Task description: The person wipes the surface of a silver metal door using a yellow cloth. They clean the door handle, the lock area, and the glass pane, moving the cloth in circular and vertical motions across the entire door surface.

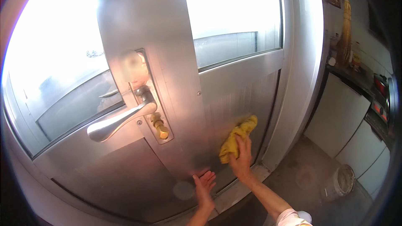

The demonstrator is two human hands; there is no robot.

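My right hand grips a bunched yellow cloth against the lower right panel of a metal door. Faint vertical streaks run down that panel above the cloth. Lower and to the left, my left hand holds nothing; its fingers are spread beside the door's lower part, and whether they touch it I cannot tell. Up and to the left of both hands are the lever handle and a brass-coloured key or knob in the lock plate.
Bright glass panes fill the door's upper part. Beyond the door frame on the right, a bucket stands on the floor by white cabinets. A straw broom and a bottle are by the dark counter.
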